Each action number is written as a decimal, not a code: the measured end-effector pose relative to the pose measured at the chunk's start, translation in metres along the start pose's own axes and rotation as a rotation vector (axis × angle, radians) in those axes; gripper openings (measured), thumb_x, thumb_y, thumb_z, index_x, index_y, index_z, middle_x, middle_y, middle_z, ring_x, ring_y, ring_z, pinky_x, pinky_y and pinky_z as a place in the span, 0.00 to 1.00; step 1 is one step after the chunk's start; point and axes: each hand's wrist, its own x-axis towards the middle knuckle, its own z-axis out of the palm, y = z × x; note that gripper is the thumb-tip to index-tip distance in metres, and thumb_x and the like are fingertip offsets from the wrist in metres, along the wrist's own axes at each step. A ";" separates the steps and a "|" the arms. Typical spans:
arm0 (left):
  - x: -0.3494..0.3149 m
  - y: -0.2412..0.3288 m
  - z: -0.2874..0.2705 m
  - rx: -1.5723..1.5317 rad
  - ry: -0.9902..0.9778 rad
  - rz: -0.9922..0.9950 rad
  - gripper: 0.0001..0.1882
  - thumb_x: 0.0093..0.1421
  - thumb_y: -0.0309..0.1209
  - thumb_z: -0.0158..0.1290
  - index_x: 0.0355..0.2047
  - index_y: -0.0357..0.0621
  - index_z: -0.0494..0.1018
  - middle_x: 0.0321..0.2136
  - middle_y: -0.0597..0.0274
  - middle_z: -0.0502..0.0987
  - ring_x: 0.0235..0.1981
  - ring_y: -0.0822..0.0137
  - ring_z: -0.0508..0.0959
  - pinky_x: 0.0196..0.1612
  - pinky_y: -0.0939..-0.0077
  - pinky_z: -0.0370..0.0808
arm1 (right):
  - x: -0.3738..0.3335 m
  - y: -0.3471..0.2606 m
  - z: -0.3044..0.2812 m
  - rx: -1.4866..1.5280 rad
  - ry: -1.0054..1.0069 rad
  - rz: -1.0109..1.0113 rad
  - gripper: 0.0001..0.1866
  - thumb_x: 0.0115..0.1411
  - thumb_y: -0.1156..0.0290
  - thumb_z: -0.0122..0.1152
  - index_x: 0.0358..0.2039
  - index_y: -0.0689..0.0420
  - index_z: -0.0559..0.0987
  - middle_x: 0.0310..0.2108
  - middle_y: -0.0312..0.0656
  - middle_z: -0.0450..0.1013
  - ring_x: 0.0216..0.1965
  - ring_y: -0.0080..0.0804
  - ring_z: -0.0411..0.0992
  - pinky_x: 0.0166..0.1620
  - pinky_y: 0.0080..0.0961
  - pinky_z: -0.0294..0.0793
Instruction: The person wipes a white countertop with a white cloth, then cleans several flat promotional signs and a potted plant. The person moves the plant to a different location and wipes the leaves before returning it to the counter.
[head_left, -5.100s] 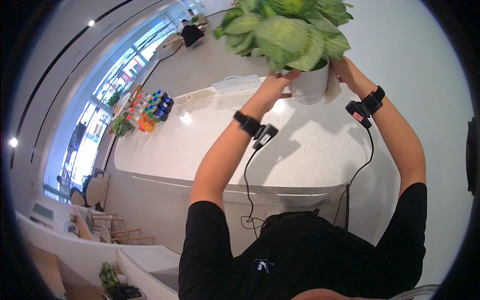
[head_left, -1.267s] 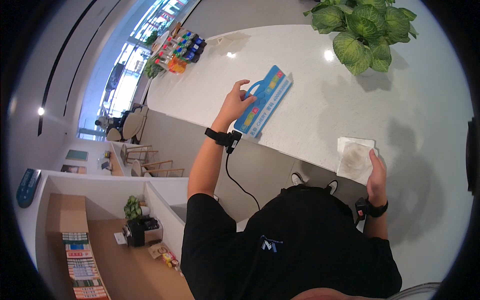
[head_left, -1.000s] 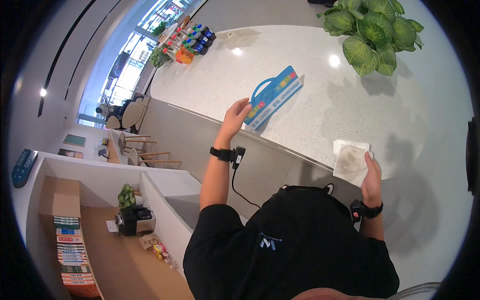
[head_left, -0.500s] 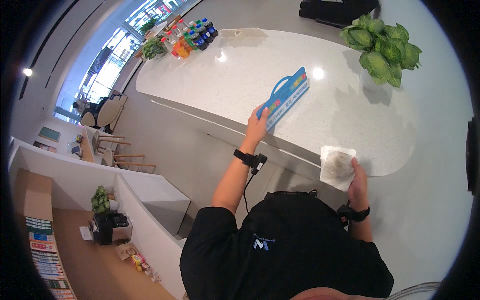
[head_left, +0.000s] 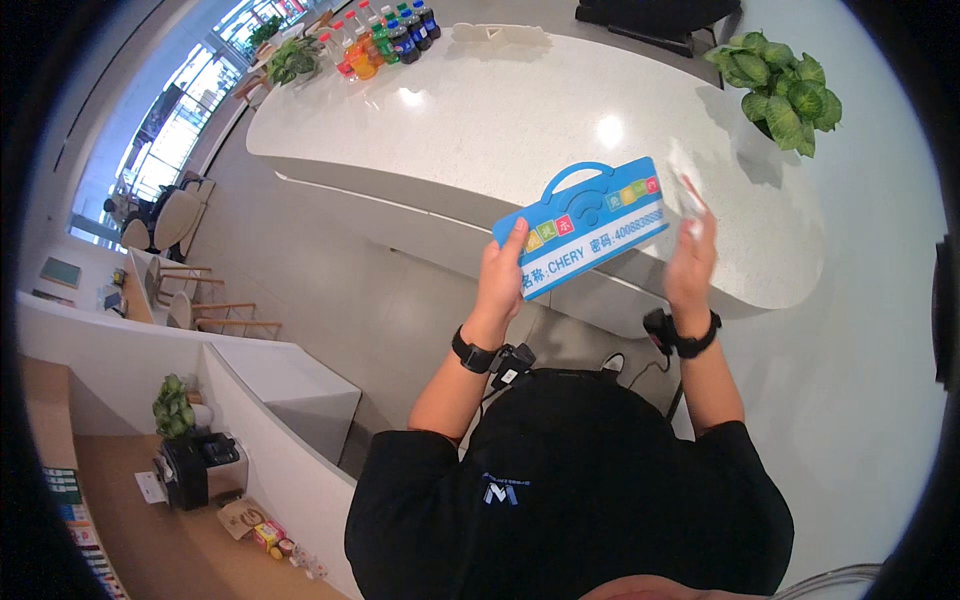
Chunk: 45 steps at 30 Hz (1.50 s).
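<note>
My left hand (head_left: 503, 272) grips the left end of a blue and white sign (head_left: 588, 228) with an arched top and a row of coloured squares. The sign is tilted up toward me, above the near edge of the white counter (head_left: 400, 130). Just off the sign's right end, my right hand (head_left: 690, 262) is closed around a white paper tissue (head_left: 688, 185), which is blurred by motion. The tissue appears apart from the sign.
Several drink bottles (head_left: 385, 40) stand at the counter's far left beside a leafy plant (head_left: 292, 60). A cream-coloured flat piece (head_left: 500, 36) lies near them. A potted plant (head_left: 785, 95) stands at the far right. Lower left, a shelf holds a black machine (head_left: 190, 468).
The sign has turned its printed face toward me and come nearer. My right hand has lifted the tissue from the counter's near edge and moved it up beside the sign, crumpling it.
</note>
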 end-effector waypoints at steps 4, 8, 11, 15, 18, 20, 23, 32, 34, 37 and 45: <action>-0.012 0.008 -0.003 -0.139 -0.056 -0.019 0.22 0.66 0.41 0.48 0.47 0.31 0.69 0.41 0.53 0.77 0.38 0.66 0.80 0.40 0.73 0.79 | 0.001 0.019 0.035 -0.237 -0.212 -0.196 0.23 0.61 0.76 0.44 0.58 0.59 0.67 0.62 0.48 0.60 0.63 0.47 0.56 0.63 0.39 0.54; -0.014 0.011 -0.001 -0.138 -0.030 0.027 0.21 0.66 0.41 0.47 0.47 0.31 0.69 0.41 0.52 0.77 0.38 0.66 0.80 0.40 0.74 0.79 | 0.004 0.032 0.047 -0.306 -0.294 -0.246 0.27 0.60 0.76 0.45 0.61 0.57 0.64 0.64 0.48 0.56 0.66 0.48 0.50 0.65 0.42 0.49; -0.013 0.010 0.000 -0.167 0.003 0.049 0.21 0.66 0.41 0.47 0.47 0.32 0.70 0.41 0.52 0.77 0.38 0.66 0.80 0.39 0.74 0.79 | 0.014 0.031 0.051 -0.380 -0.297 -0.279 0.28 0.58 0.76 0.45 0.61 0.57 0.64 0.65 0.50 0.55 0.67 0.50 0.49 0.65 0.46 0.47; -0.014 0.006 0.005 -0.151 0.070 0.089 0.21 0.66 0.41 0.48 0.47 0.32 0.70 0.40 0.53 0.78 0.38 0.67 0.80 0.40 0.74 0.79 | 0.025 0.041 0.051 -0.380 -0.349 -0.247 0.30 0.57 0.77 0.44 0.63 0.56 0.62 0.66 0.50 0.51 0.69 0.50 0.44 0.66 0.49 0.43; -0.017 0.006 0.008 -0.148 0.096 0.094 0.21 0.66 0.41 0.48 0.46 0.33 0.70 0.40 0.54 0.78 0.38 0.67 0.80 0.40 0.74 0.79 | 0.030 0.049 0.057 -0.353 -0.341 -0.232 0.32 0.56 0.77 0.43 0.65 0.54 0.59 0.68 0.50 0.48 0.69 0.49 0.42 0.66 0.51 0.39; -0.018 0.005 0.010 -0.158 0.110 0.099 0.21 0.66 0.41 0.48 0.46 0.33 0.70 0.40 0.54 0.78 0.38 0.67 0.80 0.40 0.74 0.79 | 0.031 0.052 0.061 -0.334 -0.343 -0.220 0.33 0.56 0.77 0.42 0.65 0.54 0.58 0.68 0.50 0.47 0.70 0.49 0.40 0.66 0.52 0.38; -0.017 0.001 0.014 -0.165 0.126 0.118 0.21 0.66 0.41 0.47 0.47 0.33 0.70 0.40 0.55 0.78 0.38 0.68 0.80 0.39 0.74 0.79 | 0.029 0.051 0.068 -0.324 -0.375 -0.203 0.33 0.57 0.77 0.43 0.66 0.53 0.57 0.68 0.50 0.46 0.70 0.49 0.39 0.66 0.52 0.37; -0.016 -0.003 0.018 -0.174 0.149 0.143 0.21 0.67 0.41 0.46 0.47 0.33 0.70 0.41 0.55 0.78 0.38 0.68 0.80 0.41 0.74 0.78 | 0.007 0.026 0.083 -0.265 -0.482 -0.243 0.33 0.58 0.76 0.48 0.66 0.51 0.57 0.68 0.49 0.45 0.70 0.49 0.40 0.66 0.51 0.37; -0.015 -0.002 0.020 -0.184 0.156 0.164 0.21 0.67 0.41 0.46 0.47 0.33 0.70 0.41 0.55 0.77 0.38 0.68 0.79 0.41 0.74 0.78 | 0.005 0.017 0.086 -0.252 -0.513 -0.263 0.34 0.57 0.75 0.49 0.66 0.51 0.57 0.68 0.50 0.45 0.70 0.49 0.41 0.66 0.52 0.38; -0.013 -0.003 0.023 -0.186 0.175 0.181 0.21 0.67 0.42 0.46 0.47 0.34 0.70 0.41 0.55 0.78 0.37 0.69 0.79 0.40 0.75 0.78 | -0.002 0.006 0.090 -0.249 -0.568 -0.288 0.34 0.56 0.73 0.50 0.65 0.52 0.57 0.68 0.51 0.45 0.69 0.51 0.42 0.66 0.52 0.40; -0.015 -0.002 0.024 -0.173 0.215 0.198 0.19 0.68 0.42 0.43 0.45 0.37 0.71 0.39 0.60 0.77 0.36 0.71 0.78 0.37 0.77 0.76 | -0.020 -0.019 0.091 -0.167 -0.658 -0.385 0.33 0.55 0.73 0.48 0.64 0.54 0.60 0.67 0.51 0.48 0.68 0.50 0.45 0.65 0.52 0.41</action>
